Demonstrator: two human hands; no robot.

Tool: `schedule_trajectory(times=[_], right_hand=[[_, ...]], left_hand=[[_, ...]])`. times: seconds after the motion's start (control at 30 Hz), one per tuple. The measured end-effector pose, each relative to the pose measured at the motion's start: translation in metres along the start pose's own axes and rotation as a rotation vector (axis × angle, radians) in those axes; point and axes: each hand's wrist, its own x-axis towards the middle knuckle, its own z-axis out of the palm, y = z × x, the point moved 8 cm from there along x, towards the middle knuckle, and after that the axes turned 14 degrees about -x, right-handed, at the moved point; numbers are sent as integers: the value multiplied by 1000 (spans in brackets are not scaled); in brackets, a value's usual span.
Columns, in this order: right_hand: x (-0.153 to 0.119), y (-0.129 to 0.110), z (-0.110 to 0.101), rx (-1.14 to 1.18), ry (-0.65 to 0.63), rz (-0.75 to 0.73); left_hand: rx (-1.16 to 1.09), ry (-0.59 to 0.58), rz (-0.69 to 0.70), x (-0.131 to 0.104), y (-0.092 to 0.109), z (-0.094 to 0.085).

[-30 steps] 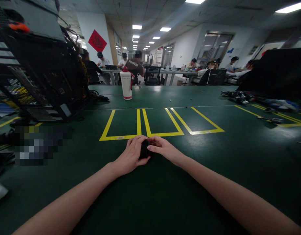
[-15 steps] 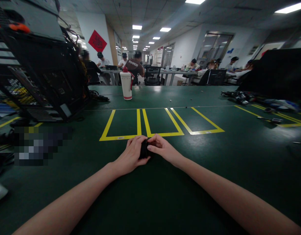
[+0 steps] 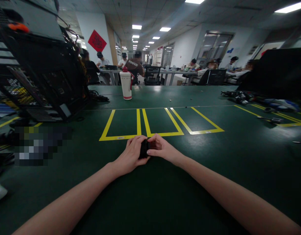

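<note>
A small black object [image 3: 144, 149] sits between my hands, low over the green tabletop [image 3: 145, 195]. Its kind cannot be made out, since fingers cover much of it. My left hand [image 3: 132, 151] wraps around its left side, thumb along the near edge and fingers over the far side. From the right, my right hand [image 3: 162, 149] pinches its right end between thumb and fingertips. Just beyond the hands, yellow tape [image 3: 162, 134] marks out several box shapes on the table.
A white tumbler with a red lid [image 3: 126, 85] stands farther back. An open black computer case [image 3: 42, 75] fills the left, with cables [image 3: 98, 96] beside it. At right lie a dark screwdriver-like tool [image 3: 271, 120] and a cable bundle [image 3: 238, 97]. Several people sit at tables beyond.
My right thumb has shifted slightly down along the end of the black object. My left hand keeps its hold in the same place.
</note>
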Motion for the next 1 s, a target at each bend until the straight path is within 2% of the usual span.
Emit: schedule_trajectory(times=[0.17,0.33,0.53,0.63,0.8,1.0], right_hand=[[0,1,-6,-74,95,30],[1,3,-4,-24,45,83],[-1,-5,1,70,-44,20],[-1,-4,1,52,-27,29],[1,1,-4,-5,74,27],[1,3,-3,39,47,94]], left_hand=[[-2,-16,-10,1,4,-2],[-3,0,1,1,4,-2],[-1,10,-2,0,-1,0],[1,5,-7,0,-1,0],[9,4,8,1,3,-2],[2,-4,3,1,3,-2]])
